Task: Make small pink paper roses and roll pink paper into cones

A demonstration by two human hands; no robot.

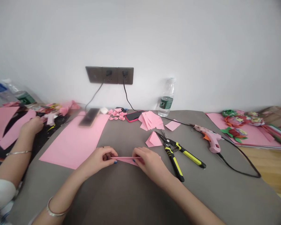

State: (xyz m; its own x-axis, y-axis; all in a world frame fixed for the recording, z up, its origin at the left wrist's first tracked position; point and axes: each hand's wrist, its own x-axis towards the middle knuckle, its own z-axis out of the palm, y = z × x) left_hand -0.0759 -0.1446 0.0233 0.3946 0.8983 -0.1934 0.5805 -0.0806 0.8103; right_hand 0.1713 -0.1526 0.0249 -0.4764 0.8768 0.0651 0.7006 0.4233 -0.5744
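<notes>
Both my hands pinch a narrow folded piece of pink paper [125, 158] just above the grey tabletop. My left hand [102, 159] has its left end between thumb and fingers. At the other end, my right hand [148, 161] closes on the paper and hides part of it. A folded pink paper square [154, 139] lies just beyond my right hand. Beside it rest pliers [175, 153] with black and yellow handles, spread apart. Farther back sits a stack of pink paper pieces [151, 120], with one single piece [173, 125] to its right.
A pink glue gun [212, 139] with a black cord lies at right. A water bottle [166, 99] stands by the wall. Large pink sheets [77, 143], a phone [90, 117] and small pink scraps [117, 114] lie at left. Another person's arm [20, 153] works at far left. Paper flowers [236, 123] lie far right.
</notes>
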